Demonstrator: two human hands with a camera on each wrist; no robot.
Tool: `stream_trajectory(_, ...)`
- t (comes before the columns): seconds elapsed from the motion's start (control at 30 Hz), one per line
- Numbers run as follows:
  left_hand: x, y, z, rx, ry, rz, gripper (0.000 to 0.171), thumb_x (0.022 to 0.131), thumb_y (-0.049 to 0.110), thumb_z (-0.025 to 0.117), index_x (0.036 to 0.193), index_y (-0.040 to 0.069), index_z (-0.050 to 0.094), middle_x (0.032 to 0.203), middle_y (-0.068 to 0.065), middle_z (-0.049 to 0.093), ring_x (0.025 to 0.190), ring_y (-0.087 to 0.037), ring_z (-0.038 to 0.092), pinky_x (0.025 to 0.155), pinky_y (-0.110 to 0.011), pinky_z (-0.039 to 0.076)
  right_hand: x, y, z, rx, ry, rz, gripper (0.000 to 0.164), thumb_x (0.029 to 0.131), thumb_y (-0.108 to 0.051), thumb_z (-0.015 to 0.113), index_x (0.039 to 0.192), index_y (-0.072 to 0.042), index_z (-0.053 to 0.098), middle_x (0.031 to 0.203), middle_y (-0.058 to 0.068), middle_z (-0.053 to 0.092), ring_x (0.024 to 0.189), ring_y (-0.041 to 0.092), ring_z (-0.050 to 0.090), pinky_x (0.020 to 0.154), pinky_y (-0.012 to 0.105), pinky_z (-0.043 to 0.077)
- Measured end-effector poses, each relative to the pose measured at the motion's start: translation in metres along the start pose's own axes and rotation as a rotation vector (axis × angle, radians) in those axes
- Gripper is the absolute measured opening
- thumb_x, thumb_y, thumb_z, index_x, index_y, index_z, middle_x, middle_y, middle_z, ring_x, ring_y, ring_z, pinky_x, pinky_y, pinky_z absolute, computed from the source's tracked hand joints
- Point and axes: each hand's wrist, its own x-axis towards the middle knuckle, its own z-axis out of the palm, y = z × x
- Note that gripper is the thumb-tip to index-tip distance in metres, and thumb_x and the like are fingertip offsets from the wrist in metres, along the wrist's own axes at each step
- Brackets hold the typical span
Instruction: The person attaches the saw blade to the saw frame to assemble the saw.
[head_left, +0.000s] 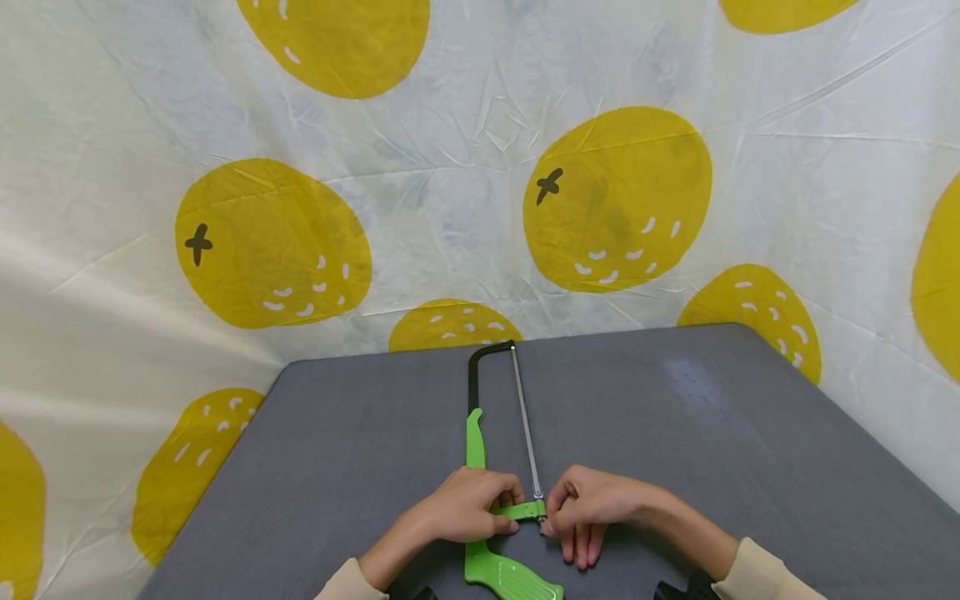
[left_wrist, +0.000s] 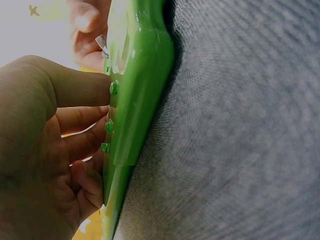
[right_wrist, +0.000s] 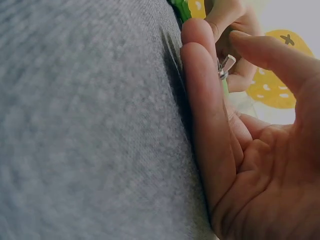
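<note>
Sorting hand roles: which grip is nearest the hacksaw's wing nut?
The right grip, immediately beside the wing nut; the left grip is farther from it, holding the green crossbar.

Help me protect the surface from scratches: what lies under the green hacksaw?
Under the hacksaw is the gray fabric-like surface, visible around it and beside its blade. What lies directly beneath its handle is covered, and the left hand hides more from above.

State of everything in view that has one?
Saw: resting on table.
Blade: fitted at both ends, straight.
Wing nut: at blade's near end; tightness can't be told.
Left hand: gripping saw's green frame.
Right hand: beside wing nut, thumb apart from it.
Curtain: hanging, creased.
</note>
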Motion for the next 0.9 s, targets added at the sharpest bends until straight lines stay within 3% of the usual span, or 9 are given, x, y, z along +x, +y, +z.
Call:
stream_trajectory(0.17,0.0003,0.0001,0.0002,-0.003,-0.001,-0.002,0.015,0.090,0.032,0.079,0.102,0.029,0.070,0.080,0.022,0.062,0.068,0.007,0.052,0.066,-0.015,0.043,0.0015,0.0020,0.0000,-0.003,0.012,0.002,0.033,0.098,-0.025,0.068,0.093,0.007,0.073,0.067,0.001,0.072,0.051,0.006,0.068,0.048,0.023,0.055)
stream_trajectory(0.6,-0.0001,0.0016,0.0009,0.008,0.006,0.000,0.015,0.090,0.033,0.079,0.101,0.029,0.070,0.081,0.022,0.063,0.068,0.008,0.052,0.067,-0.015,0.042,0.0032,0.0070,-0.0003,0.005,-0.005,-0.029,0.040,0.098,-0.018,0.064,0.098,0.022,0.064,0.065,0.000,0.070,0.051,0.006,0.068,0.047,0.023,0.054)
stream_trajectory(0.73,-0.0005,0.0010,0.0023,0.012,0.006,-0.004,0.015,0.090,0.033,0.079,0.101,0.029,0.070,0.081,0.022,0.063,0.068,0.008,0.052,0.067,-0.015,0.042,0.0037,0.0084,0.0011,0.008,0.010,-0.024,0.037,0.098,-0.018,0.065,0.098,0.019,0.064,0.066,0.002,0.070,0.051,0.007,0.068,0.047,0.024,0.054)
stream_trajectory(0.9,-0.0008,0.0007,0.0035,0.015,0.006,-0.004,0.015,0.090,0.033,0.079,0.101,0.030,0.070,0.081,0.022,0.063,0.068,0.008,0.052,0.067,-0.015,0.042,0.0044,0.0100,0.0019,0.009,0.020,-0.021,0.023,0.096,-0.016,0.064,0.095,0.007,0.066,0.065,0.003,0.070,0.051,0.008,0.069,0.047,0.024,0.054)
